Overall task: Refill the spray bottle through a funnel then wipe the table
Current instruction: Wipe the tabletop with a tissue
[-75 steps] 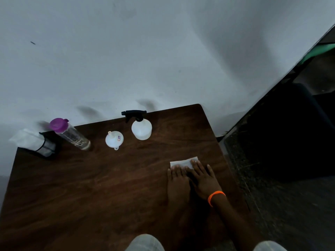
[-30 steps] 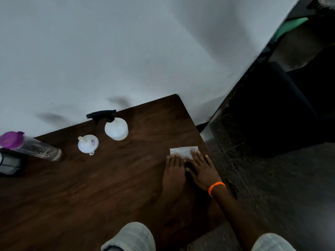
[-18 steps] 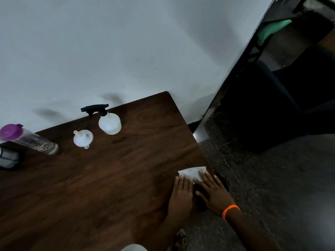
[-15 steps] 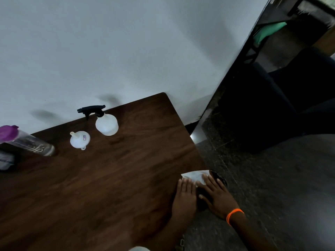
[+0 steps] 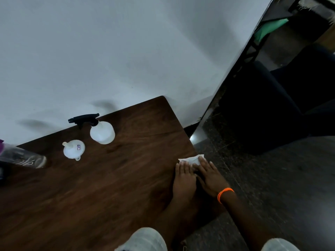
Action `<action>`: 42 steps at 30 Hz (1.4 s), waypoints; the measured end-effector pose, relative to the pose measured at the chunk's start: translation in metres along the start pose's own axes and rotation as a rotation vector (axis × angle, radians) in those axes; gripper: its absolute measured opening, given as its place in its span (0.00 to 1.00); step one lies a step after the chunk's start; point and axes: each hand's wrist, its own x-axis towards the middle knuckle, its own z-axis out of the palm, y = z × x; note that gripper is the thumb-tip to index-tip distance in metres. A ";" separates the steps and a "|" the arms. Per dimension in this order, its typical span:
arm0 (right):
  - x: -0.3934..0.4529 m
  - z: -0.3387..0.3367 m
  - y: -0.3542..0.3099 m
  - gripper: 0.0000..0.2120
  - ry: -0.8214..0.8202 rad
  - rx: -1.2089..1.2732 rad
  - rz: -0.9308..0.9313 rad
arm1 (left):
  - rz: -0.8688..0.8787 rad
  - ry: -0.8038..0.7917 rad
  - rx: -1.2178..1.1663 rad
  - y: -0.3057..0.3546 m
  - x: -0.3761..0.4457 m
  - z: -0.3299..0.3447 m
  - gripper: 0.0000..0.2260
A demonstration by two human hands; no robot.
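White tissue (image 5: 190,159), folded flat, lies at the right edge of the table (image 5: 108,187), one corner hanging just past the edge. Only its far strip shows; the rest is hidden under fingers.

Spray bottle (image 5: 101,130): translucent white body, black trigger head, upright at the table's far edge, well apart from the tissue. Funnel (image 5: 73,149): white, mouth down with spout up, small sticker on its side, just left of the spray bottle.

Clear bottle (image 5: 21,157): at the table's left edge, purple cap cut off by the frame, lettering blurred.

Left hand (image 5: 184,180): palm down, fingers straight and together, tips pressing the tissue. Right hand (image 5: 211,176): flat beside it, fingers slightly spread, tips on the tissue, partly past the table's edge. Neither hand closes around anything. Orange band (image 5: 224,194) on the right wrist.
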 end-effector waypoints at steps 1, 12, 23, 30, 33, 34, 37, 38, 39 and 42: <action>0.012 -0.005 -0.004 0.35 0.011 0.003 -0.004 | -0.023 0.010 0.007 -0.009 0.009 -0.004 0.31; 0.147 -0.049 -0.044 0.41 0.069 -0.039 -0.042 | -0.109 0.051 -0.108 -0.117 0.098 -0.049 0.25; 0.214 -0.056 -0.116 0.45 0.036 -0.179 -0.132 | -0.225 0.077 -0.099 -0.200 0.103 -0.069 0.26; 0.190 -0.026 -0.154 0.38 0.001 -0.144 -0.216 | -0.229 0.130 -0.223 -0.229 0.040 -0.047 0.28; 0.165 -0.007 -0.161 0.31 0.008 -0.164 -0.253 | -0.240 0.071 -0.236 -0.222 0.005 -0.035 0.29; 0.155 0.000 -0.162 0.31 0.009 -0.170 -0.267 | -0.244 0.038 -0.238 -0.219 -0.005 -0.030 0.29; 0.121 0.016 -0.162 0.30 0.000 -0.186 -0.293 | -0.252 -0.006 -0.227 -0.204 -0.038 -0.019 0.29; 0.108 0.020 -0.161 0.30 -0.003 -0.195 -0.305 | -0.254 -0.011 -0.230 -0.197 -0.050 -0.015 0.30; 0.096 0.023 -0.160 0.30 -0.008 -0.200 -0.317 | -0.254 -0.025 -0.226 -0.190 -0.061 -0.011 0.30; 0.060 0.035 -0.153 0.29 -0.018 -0.207 -0.329 | -0.271 -0.020 -0.264 -0.163 -0.093 0.007 0.31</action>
